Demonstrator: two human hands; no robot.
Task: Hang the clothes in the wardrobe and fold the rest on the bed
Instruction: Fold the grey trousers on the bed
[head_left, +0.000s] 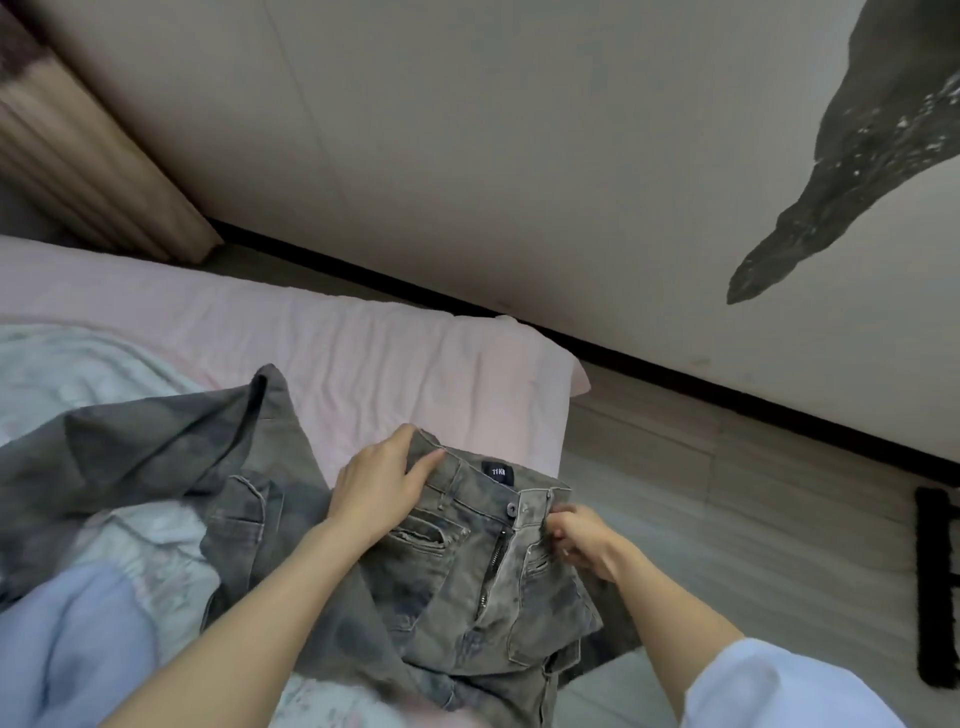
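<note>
On the bed with the pink sheet (363, 343), the left hand (376, 486) pinches the waistband of the faded grey-green denim jeans (467, 545), and the right hand (582, 540) grips its other side by the button.

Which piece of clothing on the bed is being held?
The grey-green jeans; left hand and right hand grip their waistband. The light blue garment lies untouched.
</note>
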